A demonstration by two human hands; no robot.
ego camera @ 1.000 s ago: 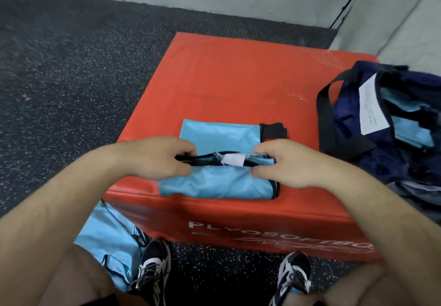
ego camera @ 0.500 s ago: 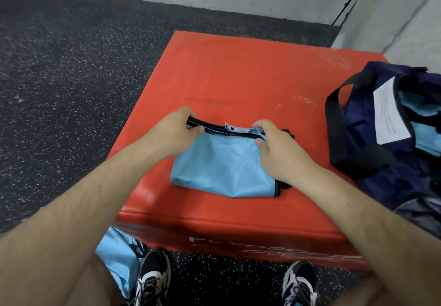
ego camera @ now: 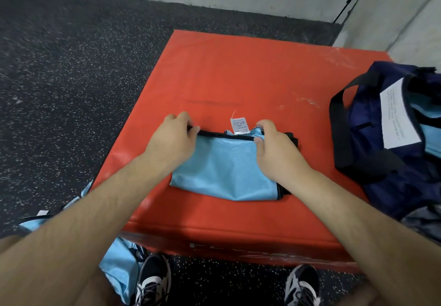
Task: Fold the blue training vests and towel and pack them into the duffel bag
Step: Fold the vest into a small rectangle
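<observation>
The folded vest (ego camera: pixel 226 169) lies near the front of the red box (ego camera: pixel 238 72), the duffel bag (ego camera: pixel 381 162) at the box's right edge. The left hand (ego camera: pixel 176 136) and right hand (ego camera: pixel 274 148) each pinch the vest's far hem, fingers curled (label (ego camera: pixel 239 125) poking out). Releasing one corner first could spring the fold open.

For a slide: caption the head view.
Left hand and right hand pinch the far edge of the folded blue vest on the red box, beside the open duffel bag.
</observation>
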